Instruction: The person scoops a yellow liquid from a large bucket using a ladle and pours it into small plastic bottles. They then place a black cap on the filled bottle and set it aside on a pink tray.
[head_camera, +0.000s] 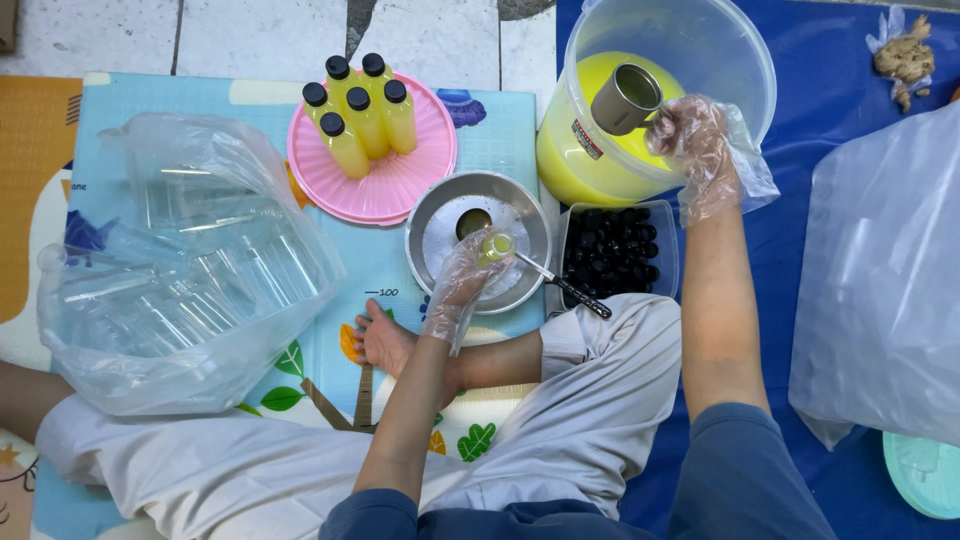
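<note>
Head view: your left hand (462, 280) pinches a small bottle (495, 246) upright over the steel bowl (430, 225); your right hand (700, 140) grips the tilted metal cup (626, 98) above the tub (745, 60). Yellow liquid may drip between them.

We note a floor of pale stone tiles (260, 35), cracked near the top edge. Over it lies a light-blue play mat (120, 100) with printed leaves and cartoon shapes; an orange mat (30, 180) adjoins on the left. A deep-blue sheet (830, 90) covers the floor on the right. Light is even and bright, with soft shadows.
</note>
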